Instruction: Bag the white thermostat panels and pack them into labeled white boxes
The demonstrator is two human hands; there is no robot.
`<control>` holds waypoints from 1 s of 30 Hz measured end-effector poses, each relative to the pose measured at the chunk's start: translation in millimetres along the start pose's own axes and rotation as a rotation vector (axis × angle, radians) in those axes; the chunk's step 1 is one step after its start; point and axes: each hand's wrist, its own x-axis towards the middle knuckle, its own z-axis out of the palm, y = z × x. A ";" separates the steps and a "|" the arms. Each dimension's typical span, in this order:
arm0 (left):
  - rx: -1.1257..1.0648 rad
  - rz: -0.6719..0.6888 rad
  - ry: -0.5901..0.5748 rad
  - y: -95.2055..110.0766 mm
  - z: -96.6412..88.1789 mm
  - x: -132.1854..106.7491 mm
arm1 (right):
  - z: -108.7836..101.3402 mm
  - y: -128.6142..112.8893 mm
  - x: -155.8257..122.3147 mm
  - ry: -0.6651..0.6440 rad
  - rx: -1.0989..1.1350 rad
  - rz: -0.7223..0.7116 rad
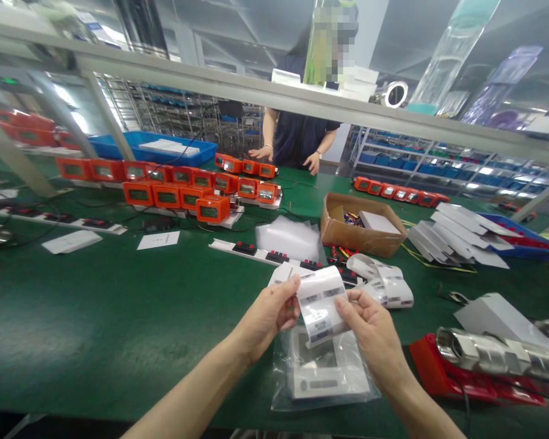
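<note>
Between my hands is a curled strip of white labels (320, 299) printed with small dark blocks of text. My left hand (274, 308) pinches its left edge, and my right hand (363, 314) grips its right edge. More of the label strip (396, 283) loops on the table behind my right hand. Under the strip lies a clear plastic bag (281, 390) around a white panel (329, 387) with a window cut in it. A white card (281, 273), partly hidden by the strip, lies just beyond my left hand.
Rows of orange-framed display units (167, 196) stand at the back left. A cardboard box (361, 235) with small parts sits beyond my hands. A red device with metal fittings (494, 360) lies at right. A shelf (238, 79) crosses above; a co-worker (297, 140) stands opposite.
</note>
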 end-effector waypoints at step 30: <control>0.193 0.251 0.118 -14.4 26.8 1.9 | 15.6 -5.0 11.3 0.368 -1.026 -1.051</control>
